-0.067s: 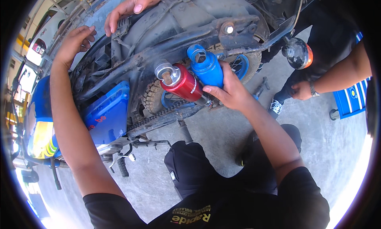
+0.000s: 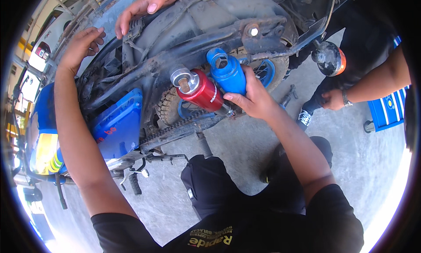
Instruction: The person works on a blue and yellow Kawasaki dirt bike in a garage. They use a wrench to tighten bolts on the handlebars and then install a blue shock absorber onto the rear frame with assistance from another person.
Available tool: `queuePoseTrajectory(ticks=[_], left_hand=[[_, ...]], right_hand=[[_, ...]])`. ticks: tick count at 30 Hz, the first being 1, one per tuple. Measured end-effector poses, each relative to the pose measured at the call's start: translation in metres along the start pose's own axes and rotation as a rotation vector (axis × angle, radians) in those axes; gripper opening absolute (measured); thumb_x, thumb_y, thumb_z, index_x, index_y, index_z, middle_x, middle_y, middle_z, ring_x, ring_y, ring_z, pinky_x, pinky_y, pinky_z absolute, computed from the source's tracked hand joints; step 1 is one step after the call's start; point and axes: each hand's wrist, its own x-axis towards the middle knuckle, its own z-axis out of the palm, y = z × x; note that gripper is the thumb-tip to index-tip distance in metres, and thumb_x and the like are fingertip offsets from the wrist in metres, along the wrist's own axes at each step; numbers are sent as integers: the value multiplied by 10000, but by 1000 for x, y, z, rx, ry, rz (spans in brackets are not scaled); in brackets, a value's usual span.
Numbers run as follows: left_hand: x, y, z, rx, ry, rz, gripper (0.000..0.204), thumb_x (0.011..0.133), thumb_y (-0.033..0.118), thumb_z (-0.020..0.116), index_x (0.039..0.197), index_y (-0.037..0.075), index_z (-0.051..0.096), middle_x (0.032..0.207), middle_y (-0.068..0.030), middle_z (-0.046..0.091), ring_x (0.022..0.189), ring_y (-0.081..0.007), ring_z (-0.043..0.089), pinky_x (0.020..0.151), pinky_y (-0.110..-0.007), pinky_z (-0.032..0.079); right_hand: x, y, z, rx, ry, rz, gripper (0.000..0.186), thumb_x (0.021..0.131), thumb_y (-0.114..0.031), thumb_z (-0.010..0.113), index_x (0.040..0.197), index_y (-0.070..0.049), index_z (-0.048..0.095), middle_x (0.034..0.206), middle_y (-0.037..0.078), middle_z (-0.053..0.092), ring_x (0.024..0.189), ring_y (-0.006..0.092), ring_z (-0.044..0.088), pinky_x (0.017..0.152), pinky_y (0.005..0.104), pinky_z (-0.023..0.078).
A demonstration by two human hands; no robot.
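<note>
My right hand (image 2: 254,93) is wrapped round a blue shock absorber (image 2: 228,76), its round mounting eye at the upper end. Right beside it on the left is a red shock absorber (image 2: 201,94) with a silver top eye, its lower end at the swingarm of a motorcycle. Both lie in front of the rear wheel (image 2: 166,106) and below the dark frame rail (image 2: 197,44). My left hand (image 2: 83,47) is raised over the frame at the upper left, fingers loosely bent and apart, with nothing seen in it.
Another person's hand (image 2: 147,9) reaches over the frame at the top. At the right a second arm with a wristwatch (image 2: 346,98) hangs beside a blue tool cart (image 2: 388,112). A blue side panel (image 2: 116,126), the chain (image 2: 171,129) and a round tail lamp (image 2: 329,58) are close by.
</note>
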Motion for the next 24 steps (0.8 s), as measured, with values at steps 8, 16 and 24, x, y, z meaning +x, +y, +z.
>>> queuePoseTrajectory(ticks=[8,16,24], left_hand=[[1,4,0,-4,14,10,453,975,510,685,1071,69,715,897,11,647,765,-68,564,712,-223,452],[7,-10,-7,-12,-12,49,437,984,507,681,1056,77,720,880,22,641,750,-67,558,701,-226,444],[-21,91,52,96,620,503,170,969,146,779,1045,7,718,865,-3,699,770,-48,579,704,-226,470]], right_hand=[[0,-2,-2,28,20,-9,861,943,-420,789,1481,72,334,1274,305,625,1182,416,661,1011,479,511],[4,2,0,55,5,8,850,935,-412,799,1477,56,341,1279,298,621,1183,408,662,1000,465,520],[4,1,-7,104,-59,68,851,926,-478,786,1459,33,363,1234,309,642,1143,437,681,964,494,534]])
